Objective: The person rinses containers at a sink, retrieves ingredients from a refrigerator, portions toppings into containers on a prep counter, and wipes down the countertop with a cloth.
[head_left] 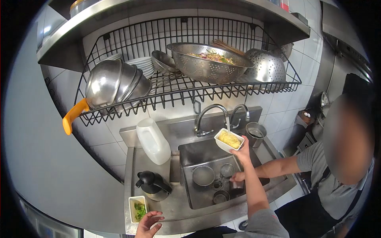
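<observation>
My right hand [242, 150] grips a white rectangular container [223, 146] by its near right side. Inside it lies a pale yellow food [230, 139] that I cannot identify. The container is held up over the sink, tilted a little, under the curved faucet [212, 107], from which water runs. At the lower left, my left hand [149, 224] has its fingers apart and holds nothing. Just beside it, on the counter, stands a second white container [131, 205] with green leaves [139, 211] in it.
A co-worker's hand [237, 177] reaches into the steel sink [194, 200] among several metal vessels. A black-topped thermos jug [152, 185] and a translucent plastic jug [152, 141] stand left of it. Overhead, a black wire rack [166, 96] holds bowls, plates and a full colander [206, 63].
</observation>
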